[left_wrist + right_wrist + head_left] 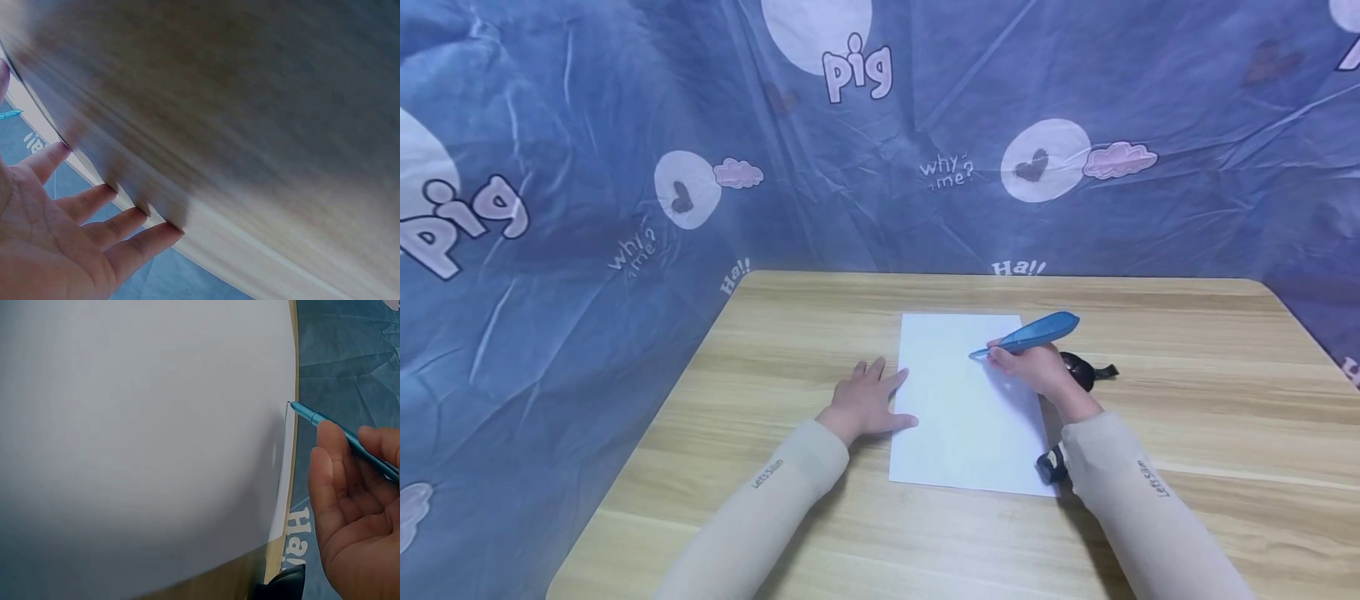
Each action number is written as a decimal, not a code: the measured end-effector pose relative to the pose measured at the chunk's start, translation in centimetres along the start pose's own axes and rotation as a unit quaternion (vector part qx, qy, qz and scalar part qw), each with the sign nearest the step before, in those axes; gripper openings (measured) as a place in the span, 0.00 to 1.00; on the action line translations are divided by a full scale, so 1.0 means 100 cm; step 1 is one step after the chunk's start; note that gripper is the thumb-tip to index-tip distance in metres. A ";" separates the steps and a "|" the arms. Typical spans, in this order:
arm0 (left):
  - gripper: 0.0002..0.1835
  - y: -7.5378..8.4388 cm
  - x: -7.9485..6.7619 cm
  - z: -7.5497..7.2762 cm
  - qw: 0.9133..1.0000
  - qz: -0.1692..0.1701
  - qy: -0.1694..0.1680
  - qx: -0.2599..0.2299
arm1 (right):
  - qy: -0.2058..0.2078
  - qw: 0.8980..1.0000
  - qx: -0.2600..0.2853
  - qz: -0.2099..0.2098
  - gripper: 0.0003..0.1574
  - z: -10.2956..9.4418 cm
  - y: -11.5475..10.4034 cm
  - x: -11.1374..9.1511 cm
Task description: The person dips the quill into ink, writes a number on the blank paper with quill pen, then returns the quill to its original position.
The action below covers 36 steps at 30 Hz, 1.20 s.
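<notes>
A blank-looking white sheet of paper lies on the wooden table. My right hand pinches a blue pen with a wide, feather-shaped top, tilted up to the right. In the right wrist view the pen has its tip at the paper; a thin dark line runs from there, and whether it is ink or shadow I cannot tell. My left hand rests with spread fingers at the sheet's left edge, its thumb on the paper. The left wrist view shows that hand with its fingertips touching the table.
Right of the sheet, a glossy black rounded thing with a stem-like end sits partly behind my right wrist. Another black piece shows beside the right sleeve. A blue printed cloth hangs behind the table and along its left side.
</notes>
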<state>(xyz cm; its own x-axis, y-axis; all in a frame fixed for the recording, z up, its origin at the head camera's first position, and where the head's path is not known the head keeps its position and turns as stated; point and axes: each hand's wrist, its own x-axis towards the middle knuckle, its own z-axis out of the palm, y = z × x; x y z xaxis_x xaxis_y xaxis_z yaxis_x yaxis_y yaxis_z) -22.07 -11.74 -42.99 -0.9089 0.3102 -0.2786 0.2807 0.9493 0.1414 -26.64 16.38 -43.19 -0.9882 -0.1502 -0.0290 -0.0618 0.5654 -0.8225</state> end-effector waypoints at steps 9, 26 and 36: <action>0.46 0.003 0.004 0.001 1.000 -0.005 0.003 0.000 | -0.016 1.000 0.012 -0.008 0.19 -0.001 0.002 0.001; 0.46 0.008 0.009 -0.001 1.000 -0.012 0.007 -0.004 | -0.072 0.995 0.022 -0.065 0.18 -0.010 0.007 0.001; 0.46 0.010 0.012 -0.003 1.000 -0.018 0.001 0.002 | -0.115 0.989 0.038 -0.085 0.18 -0.017 0.012 -0.001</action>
<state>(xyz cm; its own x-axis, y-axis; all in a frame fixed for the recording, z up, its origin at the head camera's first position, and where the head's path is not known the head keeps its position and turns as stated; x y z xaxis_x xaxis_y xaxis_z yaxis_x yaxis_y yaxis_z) -22.94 -10.43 -42.87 -0.9192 0.2760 -0.2809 0.2492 0.9600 0.1278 -26.89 18.43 -43.20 -0.9063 -0.4225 -0.0076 -0.2051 0.4555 -0.8663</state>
